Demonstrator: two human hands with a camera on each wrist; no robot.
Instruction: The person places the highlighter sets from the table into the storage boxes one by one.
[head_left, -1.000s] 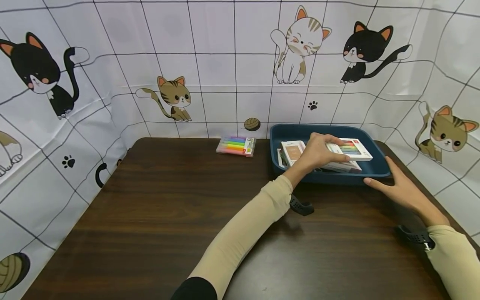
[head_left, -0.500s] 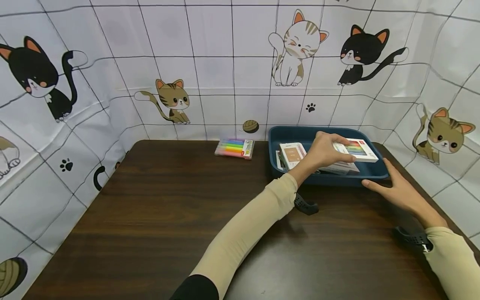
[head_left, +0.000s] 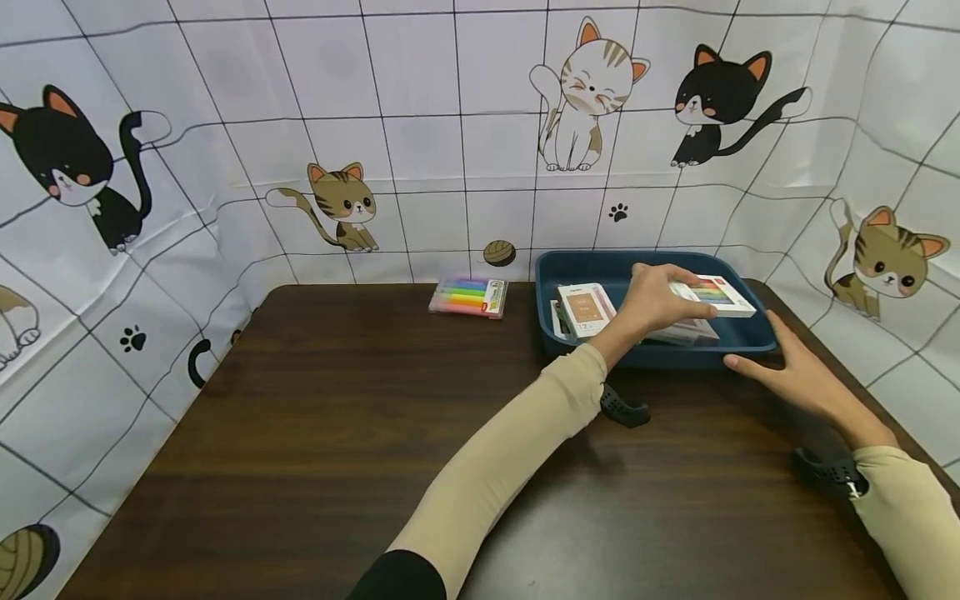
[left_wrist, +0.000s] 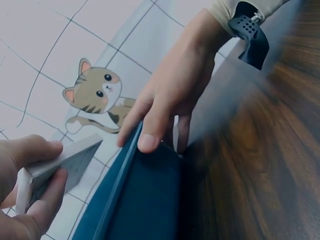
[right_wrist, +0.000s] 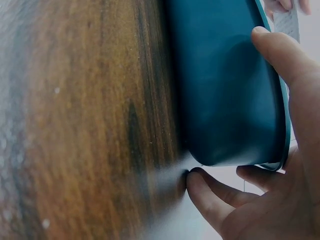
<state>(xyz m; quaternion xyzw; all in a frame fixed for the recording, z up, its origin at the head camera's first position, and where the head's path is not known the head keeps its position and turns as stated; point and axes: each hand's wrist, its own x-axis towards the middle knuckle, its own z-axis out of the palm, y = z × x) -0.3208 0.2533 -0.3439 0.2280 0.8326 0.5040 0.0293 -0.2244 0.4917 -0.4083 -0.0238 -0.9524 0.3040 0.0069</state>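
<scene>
My left hand (head_left: 654,298) pinches a flat white box with rainbow stripes (head_left: 723,295) between thumb and fingers, above the right part of a dark blue plastic bin (head_left: 660,358). In the left wrist view the white box (left_wrist: 75,162) is tilted and its printed face is turned partly away. My right hand (head_left: 806,379) holds the bin's front right corner. The right wrist view shows its thumb on the front rim of the bin (right_wrist: 230,100) and its fingers bent around the end. Inside the bin lie a white box with a brown panel (head_left: 587,308) and another pale box (head_left: 686,333), partly hidden by the left hand.
On the dark wooden table (head_left: 337,433), left of the bin, lies a clear pack of rainbow-coloured pens (head_left: 468,297). A white curtain printed with cats (head_left: 420,150) stands behind the table and along both sides. The bin sits near the back right corner.
My left hand has moved slightly right with the striped box, uncovering more of the brown-panelled box. The right hand stays at the bin's corner. The head view has shifted slightly.
</scene>
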